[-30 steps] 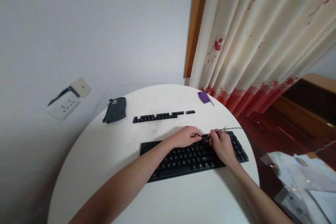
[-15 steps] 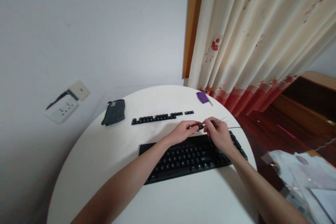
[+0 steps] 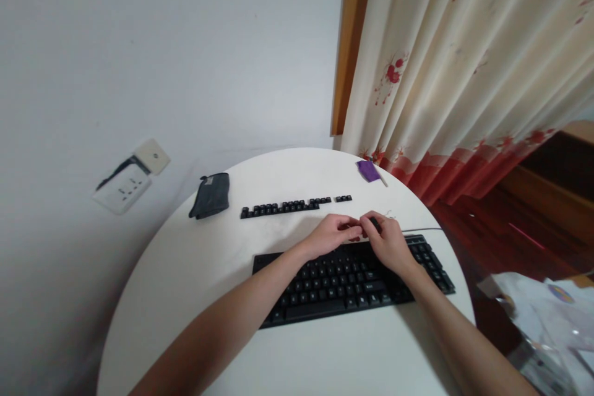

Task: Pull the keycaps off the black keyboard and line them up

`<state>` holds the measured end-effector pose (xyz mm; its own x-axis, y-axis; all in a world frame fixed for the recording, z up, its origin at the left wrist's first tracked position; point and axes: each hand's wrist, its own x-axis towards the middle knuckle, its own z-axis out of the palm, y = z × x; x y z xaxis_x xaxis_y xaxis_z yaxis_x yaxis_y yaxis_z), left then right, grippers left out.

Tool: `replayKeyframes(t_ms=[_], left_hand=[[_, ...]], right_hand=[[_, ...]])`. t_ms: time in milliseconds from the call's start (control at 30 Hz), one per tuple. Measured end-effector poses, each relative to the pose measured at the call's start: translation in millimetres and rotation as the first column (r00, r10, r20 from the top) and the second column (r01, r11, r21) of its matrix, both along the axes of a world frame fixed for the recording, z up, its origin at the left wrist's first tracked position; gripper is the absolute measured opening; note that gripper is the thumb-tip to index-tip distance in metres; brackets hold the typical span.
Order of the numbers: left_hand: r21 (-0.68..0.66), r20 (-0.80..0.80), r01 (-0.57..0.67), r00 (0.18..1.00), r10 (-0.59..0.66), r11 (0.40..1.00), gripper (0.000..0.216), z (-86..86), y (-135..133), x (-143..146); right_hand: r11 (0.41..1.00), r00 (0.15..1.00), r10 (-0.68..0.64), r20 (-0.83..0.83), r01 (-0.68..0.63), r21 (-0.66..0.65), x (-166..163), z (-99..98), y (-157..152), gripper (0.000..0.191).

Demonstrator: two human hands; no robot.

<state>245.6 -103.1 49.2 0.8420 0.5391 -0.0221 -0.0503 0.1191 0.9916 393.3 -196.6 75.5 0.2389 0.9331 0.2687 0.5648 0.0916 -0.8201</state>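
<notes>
My left hand and my right hand meet fingertip to fingertip just above the back edge of a black keyboard. In my right hand is a small black-handled keycap puller, with thin wire ends sticking out behind the fingers. The fingers of my left hand are pinched on a small black keycap, now mostly hidden by the fingertips. Behind the hands, loose black keycaps stand in a row on the white table. A shorter group of keycaps sits at its right end.
A dark zip pouch lies at the round table's left edge. Near the back right edge is a purple item with a pale stick. The keyboard cable runs off to the right. Plastic bags are beyond the table.
My hands have drawn closer together, and the keycap between them is now mostly covered by fingers. The view has shifted slightly, showing more of the keyboard's right end.
</notes>
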Motion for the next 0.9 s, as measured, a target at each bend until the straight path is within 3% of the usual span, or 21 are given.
replayKeyframes(t_ms=[133,233,333,500,600,733,800,900], left_hand=[[-0.057,0.017,-0.032,0.999,0.033,0.998,0.034,0.7,-3.3,1.0],[-0.013,-0.011,-0.095,0.995,0.095,0.995,0.024,-4.1,-2.8,3.4],[0.167,-0.011,-0.173,0.984,0.177,0.971,0.019,-12.8,0.1,5.8],[0.445,-0.017,-0.224,0.966,0.259,0.867,0.022,-17.9,3.6,4.8],[0.605,-0.086,-0.210,0.942,0.326,0.768,0.022,-12.4,3.4,1.2],[0.817,-0.078,-0.165,0.918,0.389,0.552,0.013,1.2,0.4,-3.4],[0.877,-0.035,-0.163,0.917,0.398,0.452,0.012,10.3,0.0,-4.9],[0.918,0.011,-0.184,0.899,0.439,0.352,0.013,23.4,6.5,-7.1]], right_hand=[[0.994,0.993,-0.112,-0.047,0.113,0.000,1.1,-7.4,1.8,0.033],[0.985,0.983,-0.174,-0.065,0.174,-0.002,3.2,-14.0,5.3,0.034],[0.981,0.977,-0.194,-0.084,0.195,-0.005,4.5,-18.2,7.4,0.034],[0.975,0.967,-0.222,-0.126,0.222,-0.013,8.1,-20.5,9.1,0.035],[0.972,0.961,-0.236,-0.145,0.236,-0.014,11.4,-21.3,10.6,0.036],[0.970,0.963,-0.241,-0.124,0.241,-0.013,13.2,-22.5,11.9,0.036],[0.966,0.962,-0.257,-0.089,0.258,0.001,13.6,-23.2,12.1,0.037],[0.962,0.959,-0.272,-0.076,0.273,0.009,15.8,-23.9,12.5,0.038]])
